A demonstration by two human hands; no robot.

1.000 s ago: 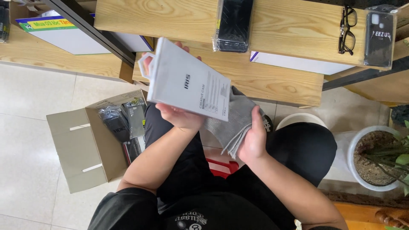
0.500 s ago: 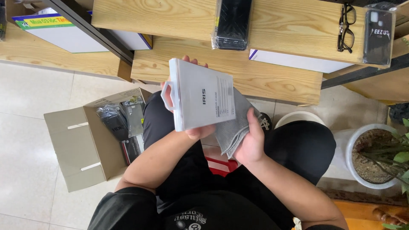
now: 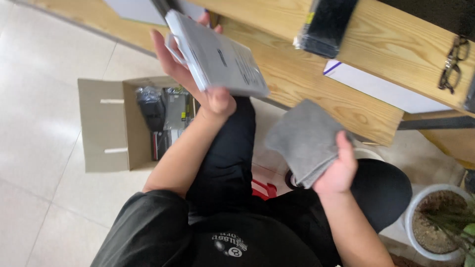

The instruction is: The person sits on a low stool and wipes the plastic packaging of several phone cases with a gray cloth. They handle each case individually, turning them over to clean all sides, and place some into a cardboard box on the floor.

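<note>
My left hand (image 3: 190,79) grips a flat white booklet-like packet (image 3: 217,57), raised above my lap and tilted, its lower corner pinched under my thumb. My right hand (image 3: 339,170) holds a folded grey cloth (image 3: 304,138) out to the right, over my black-trousered knee. The cloth and the packet are apart. I sit looking down at both, with wooden shelves just beyond them.
An open cardboard box (image 3: 101,128) with black bagged items lies on the tiled floor at left. Wooden shelves (image 3: 336,104) carry a black wrapped item (image 3: 326,24), white paper and glasses (image 3: 452,62). A white plant pot (image 3: 438,222) stands at right.
My left hand has lifted the white packet up and to the left, away from the cloth. My right hand has drawn the grey cloth out to the right. The view has swung left.
</note>
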